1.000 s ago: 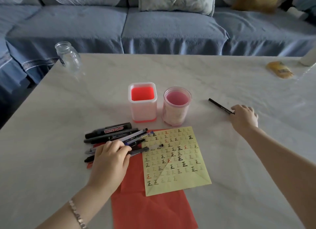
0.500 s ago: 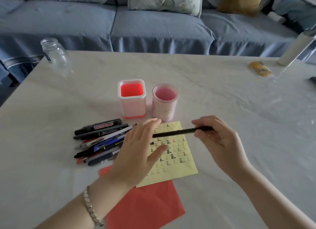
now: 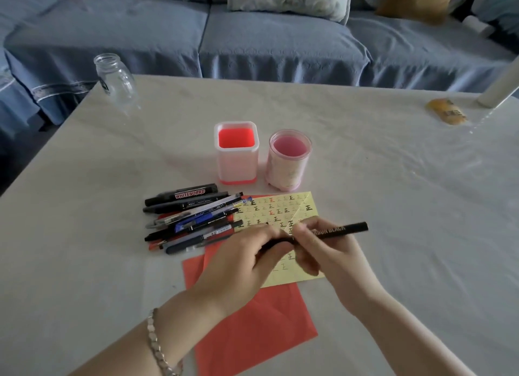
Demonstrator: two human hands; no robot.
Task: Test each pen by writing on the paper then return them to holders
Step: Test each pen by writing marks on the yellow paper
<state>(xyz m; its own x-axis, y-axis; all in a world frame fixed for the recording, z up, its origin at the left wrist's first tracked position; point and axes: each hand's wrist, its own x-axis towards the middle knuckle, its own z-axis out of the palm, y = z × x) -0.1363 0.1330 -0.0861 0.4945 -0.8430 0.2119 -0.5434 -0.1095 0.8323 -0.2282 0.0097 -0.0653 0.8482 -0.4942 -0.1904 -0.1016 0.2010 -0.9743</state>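
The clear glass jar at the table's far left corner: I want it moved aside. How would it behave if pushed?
The clear glass jar looks empty, so probably light, sliding easily on the smooth pale table. Upright near the edge, it might tip or fall if pushed high. Glass: likely fragile.

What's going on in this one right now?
A person grips a slim black pen with both the left hand and the right hand above the marked yellow paper, seemingly about to uncap it. A pile of pens lies on the table left of the paper. The square holder and round holder behind hold no pens.
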